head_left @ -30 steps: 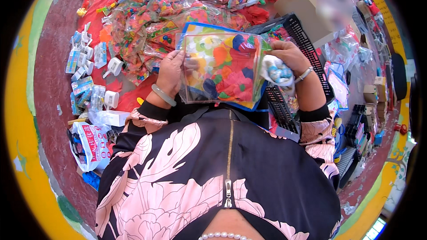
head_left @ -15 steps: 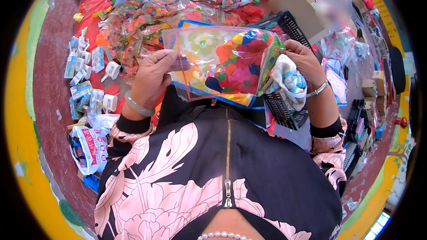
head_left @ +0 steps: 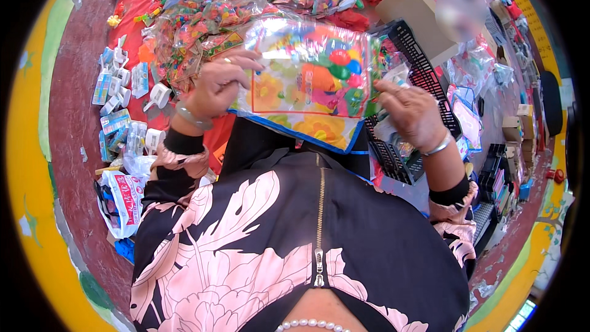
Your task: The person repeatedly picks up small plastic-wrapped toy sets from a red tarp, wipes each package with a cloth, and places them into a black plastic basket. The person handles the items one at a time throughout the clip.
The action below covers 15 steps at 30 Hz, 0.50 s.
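A clear plastic bag of bright balloons [head_left: 337,74], with a red line along its edges, lies or hovers over my lap. Under it a yellow-flowered mat with a blue border [head_left: 324,128] spreads across my thighs. At the bag's left edge, the slightly blurred fingers of my left hand [head_left: 222,86] close on the plastic. My right hand [head_left: 410,112] grips the opposite edge with its fingers curled. Glare on the film hides some of the contents.
Beyond my lap is a heap of colourful packets [head_left: 190,43] on red cloth. A black plastic basket [head_left: 424,67] and a cardboard box [head_left: 410,15] stand at the right. White gadgets [head_left: 157,95] and a white carrier bag [head_left: 125,200] are at the left.
The bag has come down flatter over the mat. The white and blue cloth has left my right hand, which has moved lower. My left hand has shifted slightly.
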Each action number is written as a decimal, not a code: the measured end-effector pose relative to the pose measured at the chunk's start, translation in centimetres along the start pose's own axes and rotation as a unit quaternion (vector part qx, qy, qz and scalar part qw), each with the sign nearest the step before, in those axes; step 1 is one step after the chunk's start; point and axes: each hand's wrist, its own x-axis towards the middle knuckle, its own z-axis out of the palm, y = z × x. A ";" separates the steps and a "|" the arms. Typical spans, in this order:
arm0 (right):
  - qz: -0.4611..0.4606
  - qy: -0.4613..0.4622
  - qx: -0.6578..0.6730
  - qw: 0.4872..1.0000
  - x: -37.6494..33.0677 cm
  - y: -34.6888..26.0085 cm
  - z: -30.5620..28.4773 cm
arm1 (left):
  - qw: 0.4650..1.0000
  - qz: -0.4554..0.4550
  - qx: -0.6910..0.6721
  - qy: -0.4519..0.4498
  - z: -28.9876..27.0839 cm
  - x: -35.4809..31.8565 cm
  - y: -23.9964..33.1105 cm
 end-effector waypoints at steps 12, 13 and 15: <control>0.044 -0.199 -0.026 0.979 0.4 -0.7 3.3 | 0.994 -0.094 -0.026 0.059 5.0 -2.4 -4.5; 0.088 -0.231 -0.028 0.969 0.5 -0.1 2.4 | 0.994 -0.090 -0.018 0.062 5.2 -2.4 -4.5; 0.186 -0.169 -0.004 0.968 1.2 1.0 -0.1 | 0.994 -0.094 -0.004 0.053 5.2 -2.0 -3.6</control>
